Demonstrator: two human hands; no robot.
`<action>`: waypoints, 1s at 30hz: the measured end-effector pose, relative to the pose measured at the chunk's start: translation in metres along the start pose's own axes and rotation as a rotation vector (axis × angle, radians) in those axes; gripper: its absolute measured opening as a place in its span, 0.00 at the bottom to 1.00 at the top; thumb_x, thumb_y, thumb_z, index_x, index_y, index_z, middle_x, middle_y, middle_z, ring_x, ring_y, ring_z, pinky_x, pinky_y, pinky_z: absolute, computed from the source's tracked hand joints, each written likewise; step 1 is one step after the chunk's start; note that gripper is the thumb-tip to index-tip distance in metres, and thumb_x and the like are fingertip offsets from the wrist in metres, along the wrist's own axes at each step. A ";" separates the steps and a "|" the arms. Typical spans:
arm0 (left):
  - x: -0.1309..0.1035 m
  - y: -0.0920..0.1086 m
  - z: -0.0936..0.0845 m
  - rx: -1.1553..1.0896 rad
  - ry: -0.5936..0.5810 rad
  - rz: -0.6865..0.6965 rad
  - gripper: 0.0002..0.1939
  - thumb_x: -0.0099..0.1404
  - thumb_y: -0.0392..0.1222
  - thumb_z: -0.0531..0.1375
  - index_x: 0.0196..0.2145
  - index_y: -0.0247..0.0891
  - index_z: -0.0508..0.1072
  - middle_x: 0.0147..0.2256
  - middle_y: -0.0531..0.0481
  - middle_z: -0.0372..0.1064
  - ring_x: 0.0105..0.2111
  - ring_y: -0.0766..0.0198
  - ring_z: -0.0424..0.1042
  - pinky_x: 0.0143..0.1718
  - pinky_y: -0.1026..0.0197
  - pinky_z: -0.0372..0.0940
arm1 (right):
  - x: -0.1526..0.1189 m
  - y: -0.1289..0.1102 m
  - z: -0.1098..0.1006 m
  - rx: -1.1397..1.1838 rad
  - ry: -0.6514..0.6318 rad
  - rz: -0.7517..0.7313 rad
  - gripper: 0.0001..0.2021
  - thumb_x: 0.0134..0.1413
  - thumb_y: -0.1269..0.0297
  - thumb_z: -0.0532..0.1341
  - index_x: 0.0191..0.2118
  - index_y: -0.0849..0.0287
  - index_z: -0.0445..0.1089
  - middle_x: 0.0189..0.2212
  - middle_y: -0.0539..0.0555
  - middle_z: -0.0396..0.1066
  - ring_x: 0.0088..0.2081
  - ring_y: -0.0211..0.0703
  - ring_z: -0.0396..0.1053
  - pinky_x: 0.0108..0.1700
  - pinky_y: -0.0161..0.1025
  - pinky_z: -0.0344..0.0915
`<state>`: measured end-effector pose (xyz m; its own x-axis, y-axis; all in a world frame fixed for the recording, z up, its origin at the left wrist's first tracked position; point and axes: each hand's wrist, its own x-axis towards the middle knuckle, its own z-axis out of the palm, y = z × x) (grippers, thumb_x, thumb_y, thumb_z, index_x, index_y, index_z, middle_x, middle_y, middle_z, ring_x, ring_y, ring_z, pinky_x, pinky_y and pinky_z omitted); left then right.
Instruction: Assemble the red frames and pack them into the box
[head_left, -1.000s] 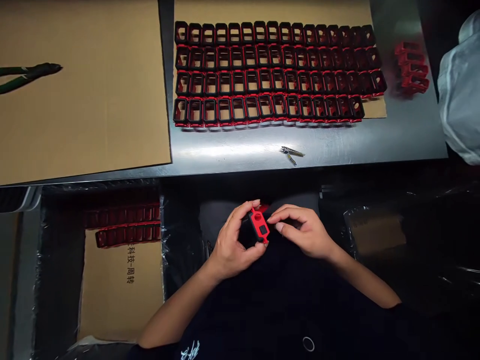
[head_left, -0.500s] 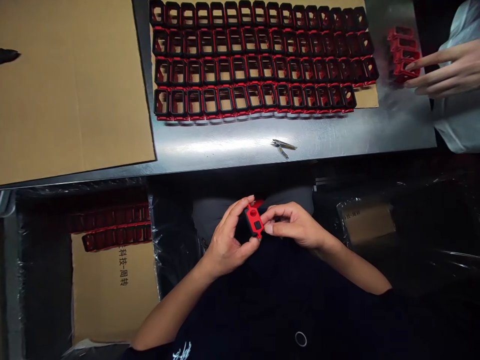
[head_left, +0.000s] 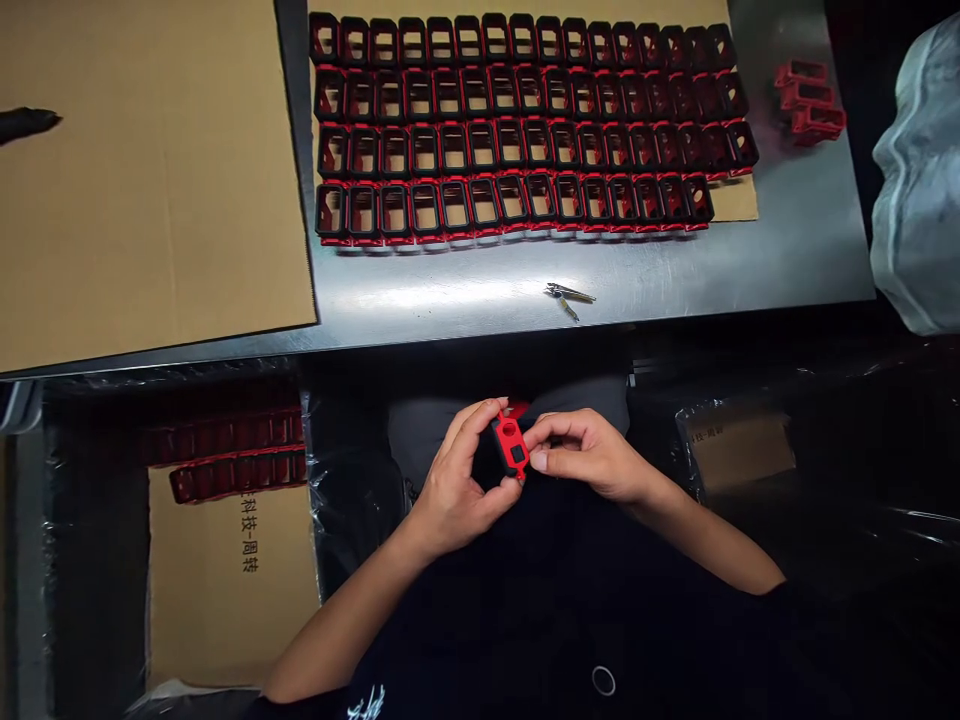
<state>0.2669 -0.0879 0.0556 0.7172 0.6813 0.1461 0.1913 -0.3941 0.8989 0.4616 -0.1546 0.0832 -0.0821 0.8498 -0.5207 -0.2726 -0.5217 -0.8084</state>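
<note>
Above my lap, my left hand (head_left: 466, 478) holds a small red-and-black frame (head_left: 513, 444) by its two ends, fingers at the top and thumb at the bottom. The red face, with a round hole and a dark square opening, is turned up. My right hand (head_left: 589, 455) is at the frame's right edge, thumb and forefinger pinched together; what lies between the fingertips is too small to make out. Several rows of similar frames (head_left: 454, 204) stand on cardboard on the metal table (head_left: 465, 290).
Tweezers (head_left: 570, 292) lie near the table's front edge. A few red frames (head_left: 811, 95) sit at the right, beside a person's pale sleeve (head_left: 919, 180). Large cardboard (head_left: 150, 180) covers the left side. Below are a lined box with frames (head_left: 240, 474) and another cardboard piece (head_left: 742, 455).
The other person's hand has left the red frames at the right, and fewer frames are there. The view has shifted slightly. My hands keep nearly the same hold.
</note>
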 end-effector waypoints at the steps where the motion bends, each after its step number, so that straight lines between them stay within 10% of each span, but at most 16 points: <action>1: 0.000 0.001 0.000 0.010 -0.002 0.003 0.42 0.59 0.30 0.62 0.68 0.45 0.54 0.60 0.38 0.65 0.59 0.50 0.69 0.59 0.42 0.70 | 0.000 0.000 0.000 0.004 -0.003 0.003 0.09 0.49 0.60 0.69 0.33 0.60 0.80 0.28 0.51 0.74 0.30 0.38 0.66 0.36 0.37 0.64; 30: 0.003 -0.006 -0.005 0.274 0.070 0.335 0.57 0.62 0.30 0.65 0.73 0.31 0.27 0.56 0.26 0.68 0.58 0.48 0.69 0.54 0.39 0.71 | 0.002 -0.008 0.019 -0.312 0.106 -0.144 0.12 0.49 0.61 0.71 0.40 0.58 0.75 0.32 0.49 0.75 0.32 0.39 0.70 0.39 0.39 0.70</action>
<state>0.2643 -0.0800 0.0526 0.7248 0.5245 0.4466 0.1338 -0.7431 0.6556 0.4450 -0.1476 0.0937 0.0403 0.9121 -0.4080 0.0328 -0.4093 -0.9118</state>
